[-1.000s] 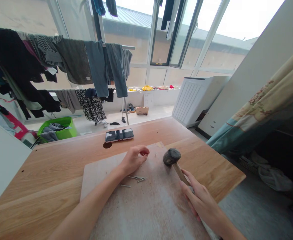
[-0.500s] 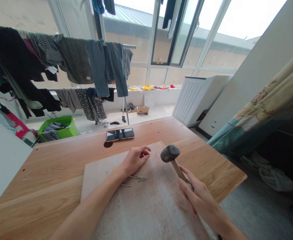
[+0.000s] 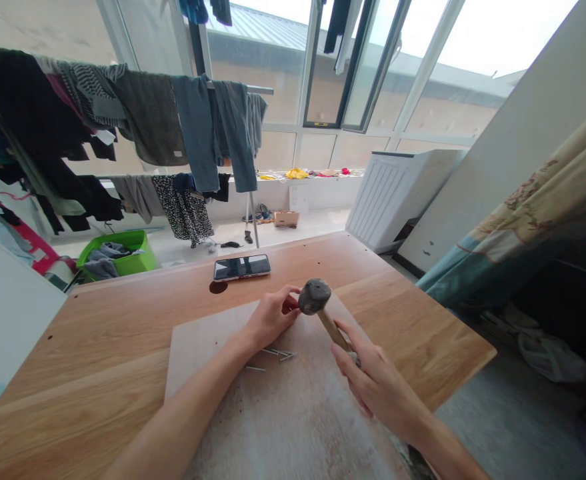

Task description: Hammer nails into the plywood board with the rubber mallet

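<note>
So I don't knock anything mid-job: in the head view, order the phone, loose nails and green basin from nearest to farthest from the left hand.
From the left hand:
1. Loose nails: on the board, beside the wrist.
2. Phone: on the table, beyond the board.
3. Green basin: past the table's far edge, to the left.

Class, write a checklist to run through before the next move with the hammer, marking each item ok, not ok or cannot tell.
1. Hammer held in the right grip: ok.
2. Left grip well clear of the hammer: not ok; they appear side by side.
3. Left grip's contents: cannot tell; the fingers hide them.
4. Board lying on the table: ok.
5. Loose nails apart from the hammer: ok.
6. Phone off the board: ok.
</note>
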`<action>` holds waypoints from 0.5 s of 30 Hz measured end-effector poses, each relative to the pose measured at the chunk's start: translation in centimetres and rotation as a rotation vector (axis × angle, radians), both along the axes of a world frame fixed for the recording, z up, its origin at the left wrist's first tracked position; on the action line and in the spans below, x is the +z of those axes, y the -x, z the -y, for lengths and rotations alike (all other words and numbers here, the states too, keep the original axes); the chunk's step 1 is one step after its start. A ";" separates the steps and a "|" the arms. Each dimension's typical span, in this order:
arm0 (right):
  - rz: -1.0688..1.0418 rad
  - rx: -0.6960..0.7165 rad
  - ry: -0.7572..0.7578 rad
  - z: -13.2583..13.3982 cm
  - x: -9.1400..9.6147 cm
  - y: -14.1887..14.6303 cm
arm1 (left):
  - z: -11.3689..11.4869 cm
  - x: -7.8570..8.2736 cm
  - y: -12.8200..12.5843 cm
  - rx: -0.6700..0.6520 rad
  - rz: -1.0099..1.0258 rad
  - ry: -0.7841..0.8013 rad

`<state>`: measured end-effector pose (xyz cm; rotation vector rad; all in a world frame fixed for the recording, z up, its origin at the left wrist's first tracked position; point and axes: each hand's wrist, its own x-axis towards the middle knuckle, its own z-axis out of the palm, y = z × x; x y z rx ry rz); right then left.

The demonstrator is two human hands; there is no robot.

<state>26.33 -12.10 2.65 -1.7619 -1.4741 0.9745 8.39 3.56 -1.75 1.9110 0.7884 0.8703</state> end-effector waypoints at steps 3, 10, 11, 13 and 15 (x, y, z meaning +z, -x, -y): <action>0.019 0.012 -0.008 0.2 -0.2 0.0 | 0.0 0.1 0.0 0.009 -0.007 -0.009; 0.090 -0.014 -0.044 0.0 -0.4 0.1 | 0.0 -0.1 -0.1 0.006 -0.017 -0.013; 0.094 -0.017 -0.060 0.0 -0.5 0.1 | -0.1 -0.1 -0.2 -0.002 -0.012 -0.013; 0.090 -0.019 -0.082 0.1 -0.5 -0.1 | -0.2 -0.1 -0.1 -0.026 -0.008 -0.012; 0.070 -0.021 -0.093 0.3 -0.5 -0.4 | 0.0 0.6 0.4 -0.034 -0.045 -0.049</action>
